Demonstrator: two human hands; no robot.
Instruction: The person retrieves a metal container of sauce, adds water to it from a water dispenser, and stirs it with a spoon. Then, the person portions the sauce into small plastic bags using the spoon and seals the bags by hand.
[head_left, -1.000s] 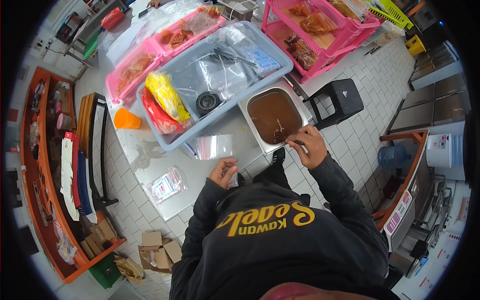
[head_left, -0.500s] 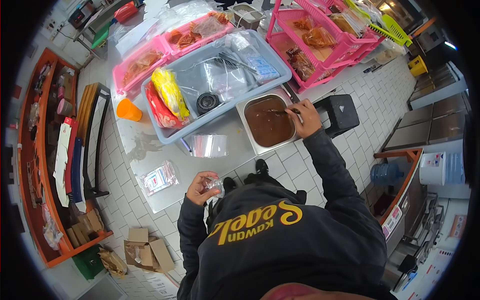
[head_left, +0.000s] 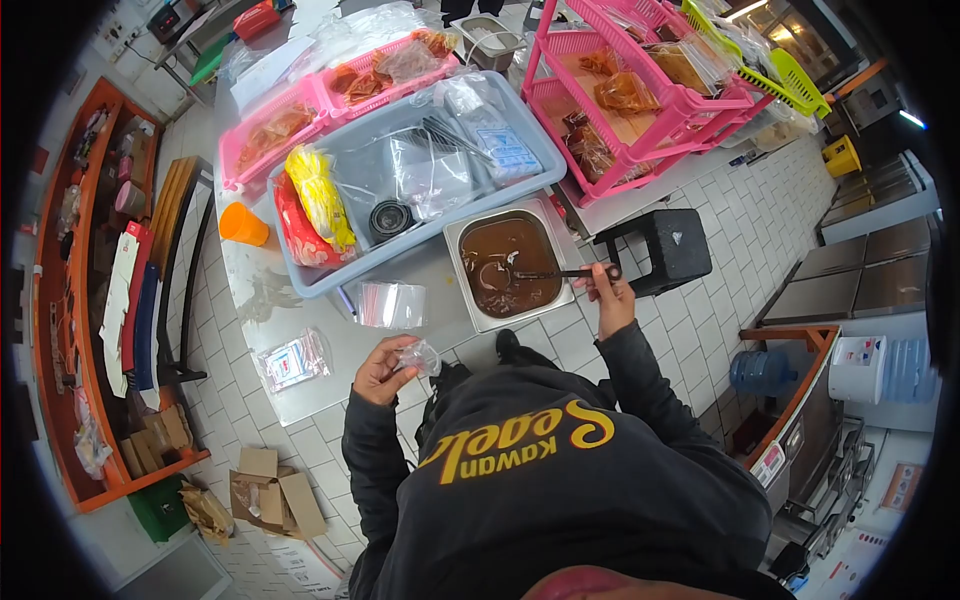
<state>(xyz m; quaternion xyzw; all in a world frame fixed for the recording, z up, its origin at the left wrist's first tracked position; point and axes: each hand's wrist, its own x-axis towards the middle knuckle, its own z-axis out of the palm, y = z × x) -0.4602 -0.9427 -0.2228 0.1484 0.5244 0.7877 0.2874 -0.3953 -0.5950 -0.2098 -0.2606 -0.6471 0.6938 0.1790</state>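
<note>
My right hand (head_left: pixel 607 293) grips the handle of a dark ladle (head_left: pixel 545 273) whose bowl dips into brown sauce in a steel pan (head_left: pixel 507 268) on the table. My left hand (head_left: pixel 381 368) holds a small clear plastic bag (head_left: pixel 418 355) just off the table's near edge. A stack of clear zip bags (head_left: pixel 391 304) lies on the table between the two hands.
A big grey tub (head_left: pixel 410 175) with yellow and red packets, pink baskets (head_left: pixel 290 125) of food and a pink rack (head_left: pixel 640 90) fill the table's far side. An orange cup (head_left: pixel 241 225) and a bag pack (head_left: pixel 291 360) lie left. A black stool (head_left: pixel 668 245) stands right.
My right hand drew back from over the pan to its near right edge, ladle still in the sauce. My left hand raised the small bag slightly and turned it.
</note>
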